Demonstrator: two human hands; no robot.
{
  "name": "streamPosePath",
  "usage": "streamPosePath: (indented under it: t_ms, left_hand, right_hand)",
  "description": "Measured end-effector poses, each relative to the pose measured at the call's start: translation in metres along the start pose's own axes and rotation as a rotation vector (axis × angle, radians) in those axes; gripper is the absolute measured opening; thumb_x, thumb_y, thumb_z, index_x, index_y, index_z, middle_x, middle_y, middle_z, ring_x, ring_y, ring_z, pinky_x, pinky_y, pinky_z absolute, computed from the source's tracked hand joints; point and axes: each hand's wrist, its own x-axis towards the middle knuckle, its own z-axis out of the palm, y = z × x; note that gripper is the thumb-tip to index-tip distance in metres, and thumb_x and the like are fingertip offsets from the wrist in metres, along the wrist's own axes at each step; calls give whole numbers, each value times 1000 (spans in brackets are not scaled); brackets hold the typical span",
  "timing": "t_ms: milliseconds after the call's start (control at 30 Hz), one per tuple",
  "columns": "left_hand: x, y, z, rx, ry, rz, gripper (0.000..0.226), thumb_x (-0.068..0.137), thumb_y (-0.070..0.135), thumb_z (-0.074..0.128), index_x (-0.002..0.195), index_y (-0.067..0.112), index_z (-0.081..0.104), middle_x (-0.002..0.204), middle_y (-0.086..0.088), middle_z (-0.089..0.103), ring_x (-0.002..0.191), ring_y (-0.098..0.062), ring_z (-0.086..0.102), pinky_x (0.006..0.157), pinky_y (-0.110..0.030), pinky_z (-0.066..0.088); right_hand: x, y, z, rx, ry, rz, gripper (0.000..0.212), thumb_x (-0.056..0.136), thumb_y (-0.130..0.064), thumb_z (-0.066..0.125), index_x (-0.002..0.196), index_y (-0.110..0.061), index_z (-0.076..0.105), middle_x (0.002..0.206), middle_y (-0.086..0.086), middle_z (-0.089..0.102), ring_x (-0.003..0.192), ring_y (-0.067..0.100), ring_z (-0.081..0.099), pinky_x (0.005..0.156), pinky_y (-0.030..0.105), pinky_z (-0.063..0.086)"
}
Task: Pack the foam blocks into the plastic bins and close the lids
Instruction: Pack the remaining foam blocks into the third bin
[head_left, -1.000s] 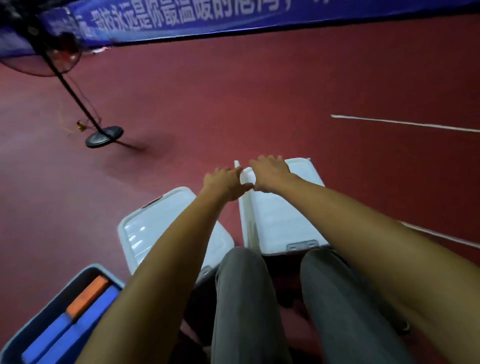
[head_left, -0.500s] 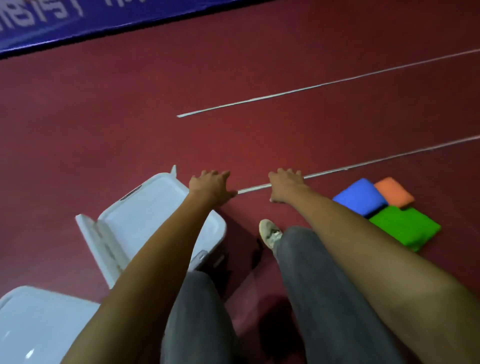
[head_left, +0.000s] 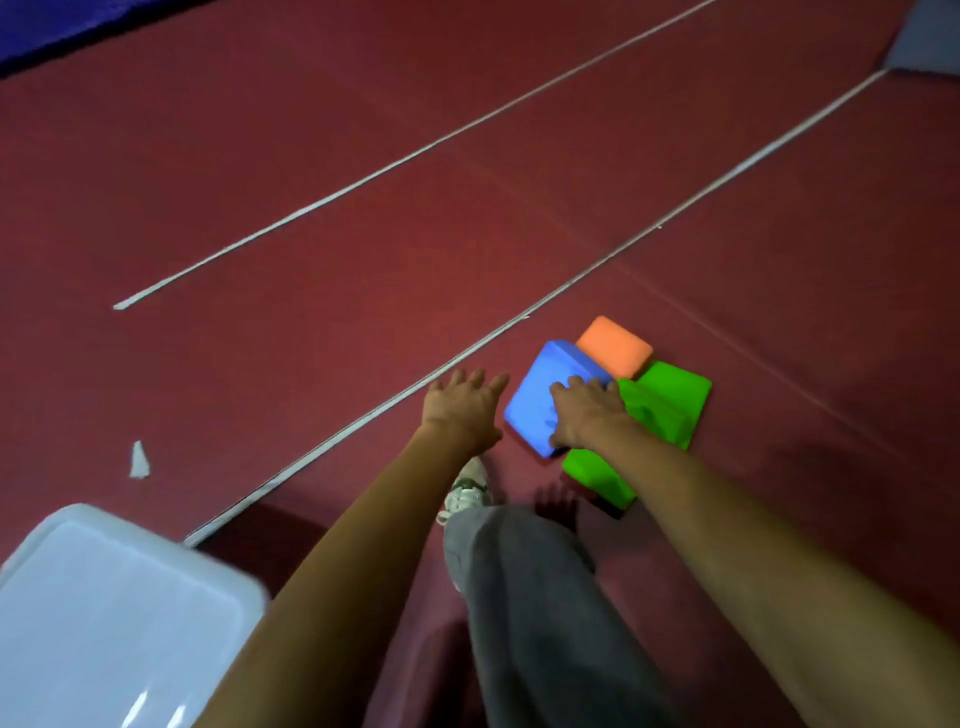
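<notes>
Several foam blocks lie together on the red floor right of centre: a blue block (head_left: 540, 400), an orange block (head_left: 614, 347) behind it, and green blocks (head_left: 670, 400) to its right and front. My right hand (head_left: 584, 410) lies on the blue block's right side with fingers spread flat across it. My left hand (head_left: 464, 410) hovers open just left of the blue block, fingers spread, apart from it. A white plastic bin with its lid shut (head_left: 104, 613) sits at the lower left.
Two white lines (head_left: 363, 176) run diagonally across the red floor. My grey trouser leg (head_left: 540, 613) and white shoe (head_left: 470, 488) stand between the bin and the blocks. A small white scrap (head_left: 139, 460) lies left. A grey object (head_left: 930, 41) shows at the top right corner.
My view has swung right, away from the bins. Both hands have left the bin lid and reached out to the foam blocks; my right hand now touches the blue one.
</notes>
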Motion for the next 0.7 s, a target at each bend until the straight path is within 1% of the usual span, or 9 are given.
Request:
streamPosePath:
  t_ms: [67,200,300,367,433,500,567,633,700]
  left_hand:
    - [41,25,6,26,-1,79,92,88,45,67,158,33,9,162,-3,22,147,-31,25,113,-51,31]
    - [122,69,22,93,-38,210,95,88,35,68,159,31,4,164,-4,17,149,-30,20,111,-51,31]
    - [176,98,32,127,-24,303,84,94,32,60,159,28,8,165,-5,13,151,-30,15,114,-52,28]
    - [206,114,43,109,-9,331,76,98,32,53,159,25,10,166,-6,11,152,-31,12,117,-55,24]
    - [228,128,64,92,22,329,69,101,31,46,160,22,10,167,-6,9,152,-32,9,119,-57,19]
    - [244,136,88,80,23,314,66,103,29,39,160,23,6,167,-4,5,153,-32,3,120,-58,13]
    - [257,139,110,112,-7,320,68,103,29,40,160,24,3,168,0,4,153,-33,-1,120,-58,9]
    - [264,139,121,93,-24,337,68,101,29,44,159,25,9,166,1,11,153,-33,3,120,-56,11]
    - [264,138,121,98,26,355,61,100,23,46,156,22,21,160,0,24,149,-33,18,116,-52,23]
  right_hand:
    - [22,35,15,40,-35,68,84,74,-55,77,142,-23,41,146,7,42,136,33,41,110,49,33]
    - [58,100,52,92,-94,217,94,71,-60,79,146,-20,37,148,8,43,136,32,42,109,48,33]
    - [83,139,81,140,-118,321,104,68,-65,79,148,-17,33,147,9,43,136,31,41,111,47,34]
    - [99,158,98,185,-102,363,115,66,-68,79,151,-13,26,150,11,40,139,32,38,114,48,31]
    - [111,170,111,218,-102,374,125,63,-71,79,155,-12,17,155,12,33,144,33,31,116,51,25]
    - [123,174,122,239,-125,345,132,62,-72,78,158,-12,11,160,11,24,148,33,23,119,53,21]
    - [136,175,131,279,-157,323,135,63,-71,79,159,-13,6,165,10,15,151,33,16,121,54,18]
    - [145,175,139,352,-184,311,136,64,-69,80,160,-14,1,166,8,11,153,33,12,121,55,15]
    - [147,172,147,378,-152,301,133,64,-69,79,160,-14,4,163,9,18,149,34,18,120,52,20]
